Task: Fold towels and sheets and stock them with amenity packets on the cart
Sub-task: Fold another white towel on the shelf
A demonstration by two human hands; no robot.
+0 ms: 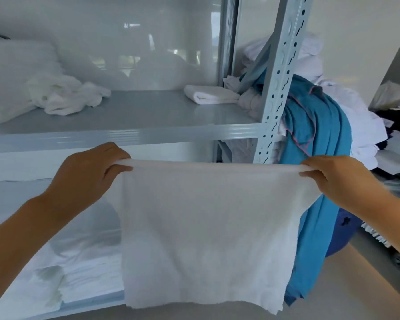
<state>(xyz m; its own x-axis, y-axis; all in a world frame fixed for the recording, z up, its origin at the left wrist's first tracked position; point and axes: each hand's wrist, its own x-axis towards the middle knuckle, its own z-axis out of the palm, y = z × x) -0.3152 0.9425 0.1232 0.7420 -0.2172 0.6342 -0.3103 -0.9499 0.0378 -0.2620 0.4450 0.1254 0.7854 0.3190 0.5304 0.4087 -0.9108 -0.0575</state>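
Observation:
A white towel (208,229) hangs flat in front of me, stretched by its top edge. My left hand (88,174) pinches the top left corner and my right hand (333,179) pinches the top right corner. The towel's lower edge hangs free near the bottom of the view. Behind it stands a pale blue metal shelf rack (129,132). On its upper shelf lie a folded white towel (210,94) at the right and a crumpled white towel (67,95) at the left.
White linen (79,273) lies on the lower shelf behind the towel. A perforated metal upright (277,88) rises at the right. Beyond it sits a heap of white laundry (356,125) with a blue cloth (316,139) draped down it. Grey floor (333,296) shows below.

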